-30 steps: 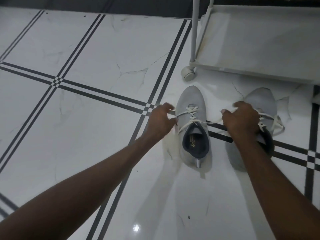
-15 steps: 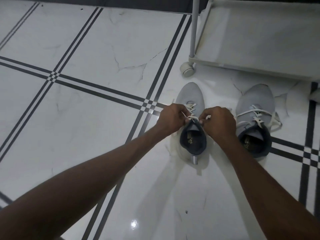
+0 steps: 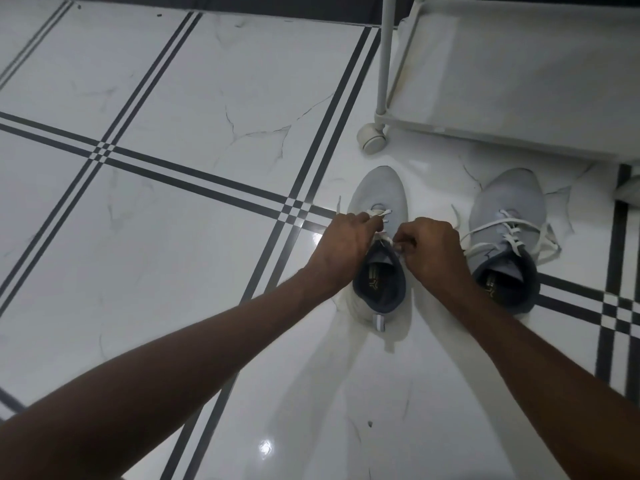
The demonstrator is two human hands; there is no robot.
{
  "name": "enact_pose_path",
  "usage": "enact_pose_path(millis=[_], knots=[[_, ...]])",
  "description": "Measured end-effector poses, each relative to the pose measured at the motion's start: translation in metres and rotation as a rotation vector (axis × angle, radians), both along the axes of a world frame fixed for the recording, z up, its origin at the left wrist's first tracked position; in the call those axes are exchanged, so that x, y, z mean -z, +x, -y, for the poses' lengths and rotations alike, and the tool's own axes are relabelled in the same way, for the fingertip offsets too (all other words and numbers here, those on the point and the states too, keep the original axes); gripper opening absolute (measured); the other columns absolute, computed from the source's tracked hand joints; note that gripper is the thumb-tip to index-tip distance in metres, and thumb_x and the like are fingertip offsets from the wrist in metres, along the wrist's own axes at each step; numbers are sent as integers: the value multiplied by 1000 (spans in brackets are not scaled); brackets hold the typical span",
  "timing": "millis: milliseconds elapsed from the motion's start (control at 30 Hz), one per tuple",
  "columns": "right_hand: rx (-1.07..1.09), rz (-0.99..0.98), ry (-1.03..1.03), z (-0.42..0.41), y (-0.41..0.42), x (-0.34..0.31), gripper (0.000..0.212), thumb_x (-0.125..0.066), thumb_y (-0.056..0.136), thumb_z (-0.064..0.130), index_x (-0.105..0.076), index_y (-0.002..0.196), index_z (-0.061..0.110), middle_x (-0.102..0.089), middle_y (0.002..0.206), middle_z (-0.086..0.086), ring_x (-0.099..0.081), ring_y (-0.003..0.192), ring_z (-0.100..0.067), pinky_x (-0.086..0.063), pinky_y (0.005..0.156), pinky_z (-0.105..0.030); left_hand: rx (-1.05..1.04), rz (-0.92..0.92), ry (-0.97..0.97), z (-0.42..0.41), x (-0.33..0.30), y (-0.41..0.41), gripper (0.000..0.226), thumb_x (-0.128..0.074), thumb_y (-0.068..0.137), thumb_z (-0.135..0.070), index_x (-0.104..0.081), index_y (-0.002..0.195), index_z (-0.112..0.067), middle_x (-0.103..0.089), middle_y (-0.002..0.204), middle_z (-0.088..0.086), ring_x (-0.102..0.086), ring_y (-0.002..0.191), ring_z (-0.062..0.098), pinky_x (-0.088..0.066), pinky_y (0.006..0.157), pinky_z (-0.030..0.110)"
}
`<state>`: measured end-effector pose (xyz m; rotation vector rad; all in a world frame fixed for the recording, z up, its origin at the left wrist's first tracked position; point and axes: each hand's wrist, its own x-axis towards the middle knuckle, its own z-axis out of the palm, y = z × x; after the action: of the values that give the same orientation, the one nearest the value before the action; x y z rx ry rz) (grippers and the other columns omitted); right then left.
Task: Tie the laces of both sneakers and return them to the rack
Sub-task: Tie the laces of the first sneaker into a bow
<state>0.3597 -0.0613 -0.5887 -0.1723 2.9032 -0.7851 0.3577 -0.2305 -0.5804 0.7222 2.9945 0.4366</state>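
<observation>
Since half a second earlier, both hands had stayed bunched over the tongue of the left sneaker (image 3: 378,202), having come in from the wide spread they held a second before. That grey sneaker stood upright on the white marble-look floor (image 3: 214,98), toe pointing away toward the rack (image 3: 519,74), heel tab nearest the camera. The left hand (image 3: 341,249) was curled narrow at the shoe's left side, and the right hand (image 3: 434,249) was curled narrow at its right side; each pinched a strand of the white laces (image 3: 379,213), with knuckles nearly meeting above the collar. What shape the laces made between the fingertips was hidden by the hands themselves; only the lowest crossing showed beyond them.

Just to the right, apart from the first shoe, the right sneaker (image 3: 505,202) stood with its laces (image 3: 512,233) loose, the ends spilling onto the floor either side; the right forearm covered its inner edge.

Beyond both toes stood the white rack, with a caster (image 3: 372,138) under its corner post and its bottom shelf cut off by the top and right of the frame. Left of the shoes the floor ran open, crossed by dark double lines. A pale object (image 3: 628,188) at the right edge was too cropped to identify.
</observation>
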Motion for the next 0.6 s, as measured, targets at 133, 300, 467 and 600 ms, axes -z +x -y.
enact_pose_path(millis=[133, 300, 467, 600], knots=[[-57, -205, 196, -1, 3, 0, 20, -67, 66, -10, -62, 66, 9, -59, 66, -9, -51, 73, -31, -35, 56, -33, 35, -106, -146, 8, 3, 2, 7, -63, 81, -6, -64, 82, -13, -62, 71, 6, -59, 66, 28, -47, 69, 39], [-133, -204, 297, -10, 2, 10, 35, -75, 52, -11, -50, 65, 10, -52, 61, -9, -47, 63, -29, -27, 55, -31, 100, -188, -200, 17, 8, 3, 15, -64, 74, 1, -63, 81, -13, -57, 71, 6, -53, 65, 25, -42, 67, 36], [-195, -258, 324, -24, -1, 22, 28, -71, 57, -6, -52, 67, 12, -50, 62, -7, -44, 68, -28, -32, 60, -36, 134, -243, -212, 29, 12, 8, 24, -41, 69, 3, -61, 77, -9, -57, 70, 8, -51, 63, 25, -27, 68, 31], [-189, -202, 299, -22, -2, 24, 26, -61, 54, -14, -54, 65, 9, -51, 60, -10, -47, 68, -30, -34, 59, -37, 96, -155, -204, 31, 12, 5, 18, -56, 69, 5, -61, 75, -11, -60, 70, 6, -53, 63, 24, -35, 65, 30]])
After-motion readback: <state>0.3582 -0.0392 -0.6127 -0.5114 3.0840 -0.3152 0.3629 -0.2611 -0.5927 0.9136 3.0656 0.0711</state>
